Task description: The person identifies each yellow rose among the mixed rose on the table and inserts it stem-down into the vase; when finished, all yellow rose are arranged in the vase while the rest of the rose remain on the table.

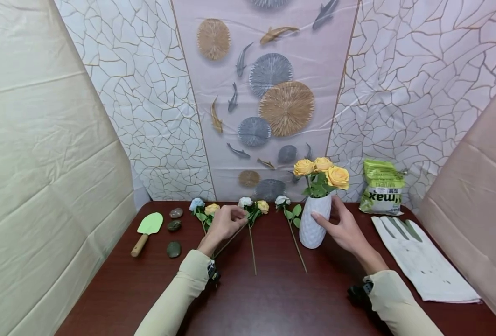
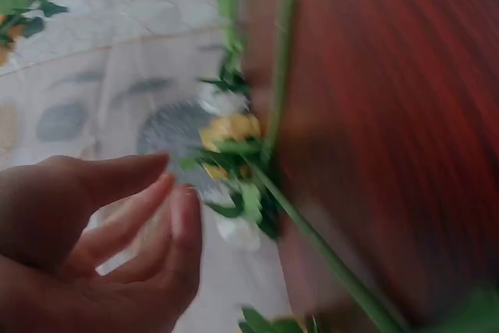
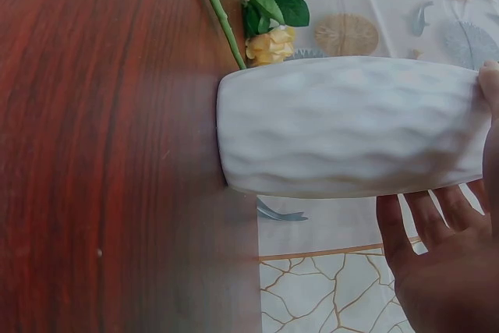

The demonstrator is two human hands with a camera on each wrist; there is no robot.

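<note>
My right hand [image 1: 348,231] grips a white textured vase [image 1: 315,228] from its right side, the thumb on the near face. Three yellow roses [image 1: 322,171] with green leaves stand in the vase, which is upright on the table. In the right wrist view the vase's base meets the dark wood. My left hand [image 1: 227,223] hovers over the stems of the laid-out flowers, fingers bent loosely, thumb and fingertips apart with nothing between them. Just past its fingertips lie a white rose [image 1: 245,202] and a yellow rose [image 1: 263,206]. A blue rose [image 1: 196,204] and another yellow rose [image 1: 212,209] lie left.
Another white rose [image 1: 282,200] lies left of the vase. At the left are a green trowel [image 1: 150,224] with a wooden handle and three stones [image 1: 174,249]. On the right, a green and white bag [image 1: 382,187] stands behind white gloves [image 1: 426,261]. A patterned cloth hangs behind the table.
</note>
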